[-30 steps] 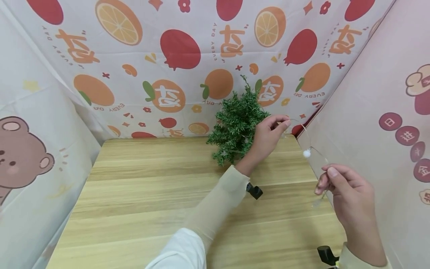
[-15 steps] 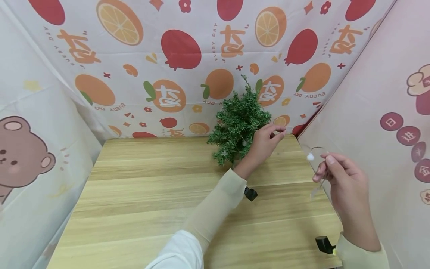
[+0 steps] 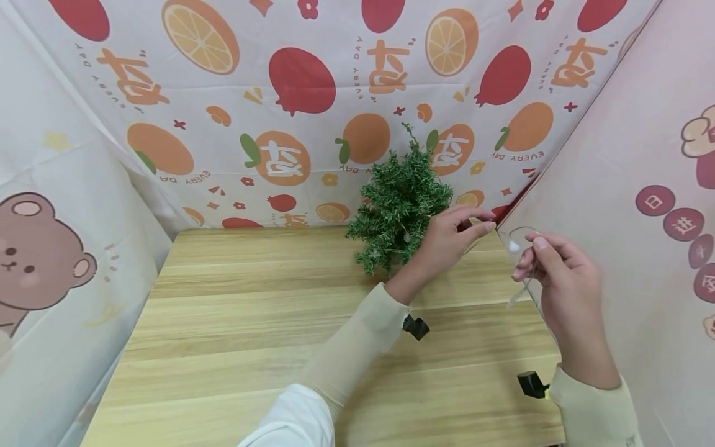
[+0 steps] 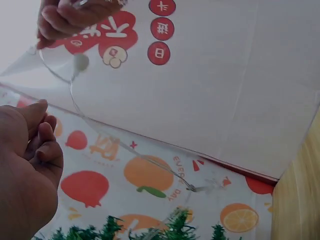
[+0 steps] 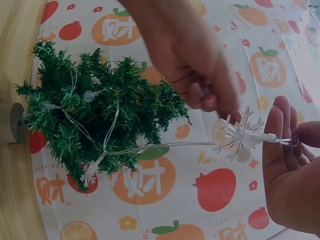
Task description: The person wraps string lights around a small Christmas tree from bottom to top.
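Observation:
My right hand (image 3: 570, 292) pinches the thin wire of a fairy light string between thumb and fingers, right of the tree. By its fingertips, a clear snowflake light (image 5: 242, 136) hangs on the wire in the right wrist view, and a small white ball light (image 3: 514, 246) shows in the head view. My left hand (image 3: 447, 239) is beside the small green artificial tree (image 3: 399, 208), fingers loosely bent and nothing between them. In the left wrist view the wire (image 4: 135, 147) passes beyond this hand. More snowflake lights (image 5: 90, 172) and a ball light (image 5: 90, 96) sit among the branches.
The tree stands at the back of a wooden table (image 3: 251, 310), close to a fruit-print cloth (image 3: 301, 81). Printed cloth walls rise at the left (image 3: 39, 155) and right (image 3: 614, 155). A black wrist camera (image 3: 416, 327) sits under my left cuff.
My left hand has let go of the wire, dipped, then shifted slightly right. My right hand has moved up and left with the wire, bringing the ball light closer to its fingers.

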Action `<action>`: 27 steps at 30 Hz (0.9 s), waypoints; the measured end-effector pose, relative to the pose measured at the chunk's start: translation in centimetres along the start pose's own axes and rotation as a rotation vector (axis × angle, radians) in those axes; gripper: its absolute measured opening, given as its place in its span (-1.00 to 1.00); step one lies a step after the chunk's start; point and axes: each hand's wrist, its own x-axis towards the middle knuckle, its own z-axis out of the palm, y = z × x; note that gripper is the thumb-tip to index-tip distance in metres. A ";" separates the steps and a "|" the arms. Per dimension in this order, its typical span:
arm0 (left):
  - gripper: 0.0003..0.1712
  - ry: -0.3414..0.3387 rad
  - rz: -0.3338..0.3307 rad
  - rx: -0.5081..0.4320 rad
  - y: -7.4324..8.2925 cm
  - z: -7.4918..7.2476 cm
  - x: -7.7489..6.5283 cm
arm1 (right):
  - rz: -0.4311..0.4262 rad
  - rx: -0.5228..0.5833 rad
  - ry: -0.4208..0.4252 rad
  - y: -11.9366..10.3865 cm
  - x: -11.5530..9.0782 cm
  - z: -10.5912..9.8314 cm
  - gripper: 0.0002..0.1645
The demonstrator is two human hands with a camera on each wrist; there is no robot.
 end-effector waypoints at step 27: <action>-0.78 -0.067 0.081 0.054 1.1 0.1 3.4 | 0.051 -0.151 -0.110 0.4 0.2 3.4 -0.79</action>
